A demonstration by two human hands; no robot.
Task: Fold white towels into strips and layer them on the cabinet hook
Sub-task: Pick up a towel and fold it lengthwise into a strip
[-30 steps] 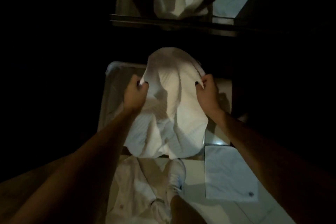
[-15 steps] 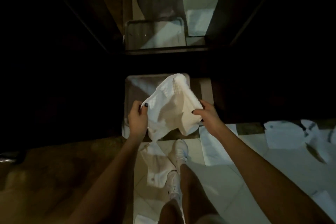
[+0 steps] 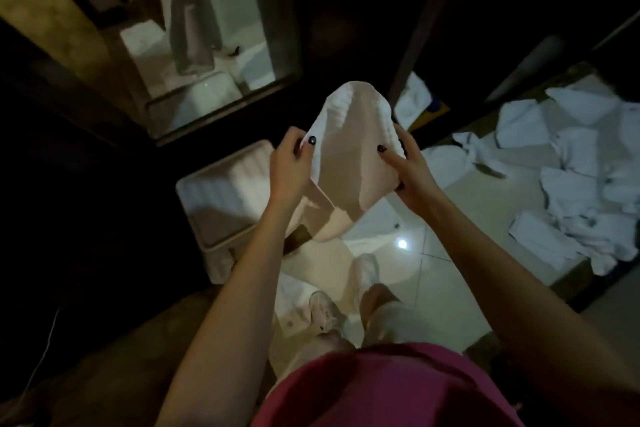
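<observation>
A white towel (image 3: 349, 156), folded narrow, hangs in the air between my hands, its top bulging up and its lower end drooping toward the floor. My left hand (image 3: 291, 163) pinches its left edge with thumb and fingers. My right hand (image 3: 405, 166) grips its right edge, thumb on the front. Both hands are raised in front of a dark cabinet (image 3: 346, 28). No hook can be made out in the dim light.
A pale plastic stool or bin (image 3: 221, 198) stands below left of my hands. A mirror (image 3: 194, 45) in the cabinet door reflects hanging cloth. Several white towels (image 3: 571, 163) lie scattered on the tiled floor at right. My feet (image 3: 346, 295) stand on another towel.
The view has swung right and up from the stool. The towel has been lifted off the stool and drawn narrower between my hands. The scattered towels at right have come into view.
</observation>
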